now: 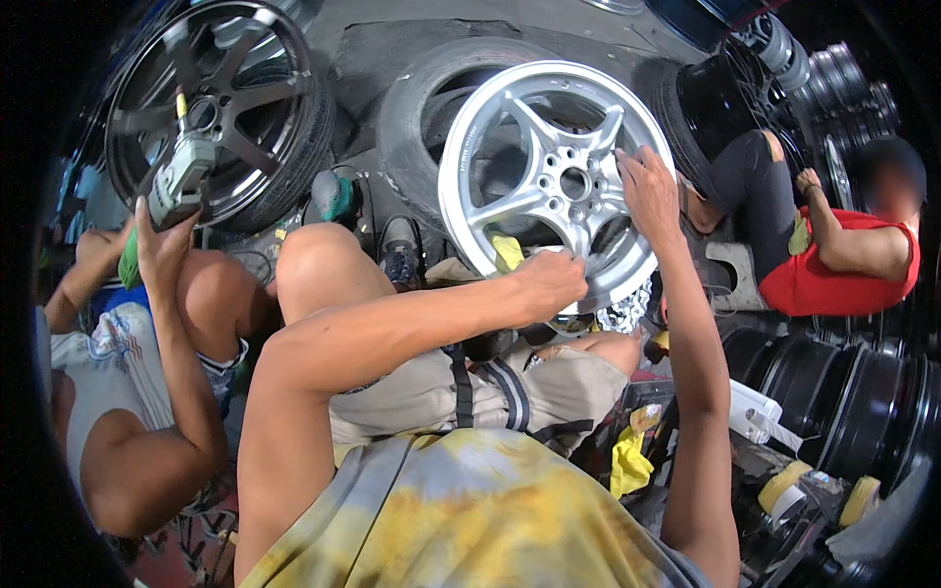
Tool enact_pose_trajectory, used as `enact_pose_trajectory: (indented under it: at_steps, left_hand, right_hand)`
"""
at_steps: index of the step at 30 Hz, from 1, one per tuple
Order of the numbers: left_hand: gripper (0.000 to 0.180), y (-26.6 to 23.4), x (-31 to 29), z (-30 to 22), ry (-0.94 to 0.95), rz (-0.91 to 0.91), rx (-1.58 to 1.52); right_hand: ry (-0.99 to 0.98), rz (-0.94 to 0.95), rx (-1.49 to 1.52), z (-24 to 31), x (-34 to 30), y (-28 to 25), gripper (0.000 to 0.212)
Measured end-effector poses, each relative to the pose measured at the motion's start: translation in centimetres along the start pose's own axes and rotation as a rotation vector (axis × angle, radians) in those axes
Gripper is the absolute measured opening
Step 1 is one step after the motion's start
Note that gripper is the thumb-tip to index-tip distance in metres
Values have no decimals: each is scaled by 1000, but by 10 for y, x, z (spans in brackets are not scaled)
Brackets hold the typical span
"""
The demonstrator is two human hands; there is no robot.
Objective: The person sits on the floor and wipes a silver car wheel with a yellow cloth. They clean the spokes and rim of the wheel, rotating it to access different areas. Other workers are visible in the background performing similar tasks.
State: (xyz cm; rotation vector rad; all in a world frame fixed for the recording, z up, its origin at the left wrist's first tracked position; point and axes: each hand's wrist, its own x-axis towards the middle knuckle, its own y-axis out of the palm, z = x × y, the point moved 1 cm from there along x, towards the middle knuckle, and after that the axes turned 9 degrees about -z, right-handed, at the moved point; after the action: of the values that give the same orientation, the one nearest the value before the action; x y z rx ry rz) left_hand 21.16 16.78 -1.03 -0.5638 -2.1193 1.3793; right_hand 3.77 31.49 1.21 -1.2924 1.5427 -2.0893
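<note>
A silver alloy wheel point(573, 186) with star-like spokes tilts up in front of me, near my lap. My left hand point(551, 284) is closed and presses against the lower spoke; whatever its fingers hold is hidden. Beside that hand, a yellow cloth-like piece point(507, 253) lies at the wheel's lower left. On the right, my right hand point(647, 191) reaches over the rim with bent fingers pinched together at the right-hand spoke. Something small and dark may be at those fingertips, too small to name.
A worn tyre point(407, 137) lies behind the wheel. At left, a co-worker holds a grey power tool point(183, 176) by a dark multi-spoke wheel point(265, 162). A person in a red top point(833, 269) sits at right, near stacked black rims point(833, 392). A yellow cloth point(630, 461) hangs beside my right arm.
</note>
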Motion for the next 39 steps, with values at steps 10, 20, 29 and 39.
enact_pose_trajectory:
  at_steps: [10, 20, 29, 39]
  left_hand:
    - [15, -10, -14, 6, -55, -4, 20]
    - [21, -19, -8, 2, -123, 109, 59]
    - [25, -25, -22, 7, -353, 369, 65]
    - [21, -38, -6, 15, -332, 517, 51]
  right_hand:
    - [-243, 275, -61, -4, -13, -5, 31]
    - [-161, 248, -11, -9, -19, -8, 29]
    - [368, 154, 268, 30, -60, -58, 18]
    - [743, -68, 418, 74, -182, -81, 19]
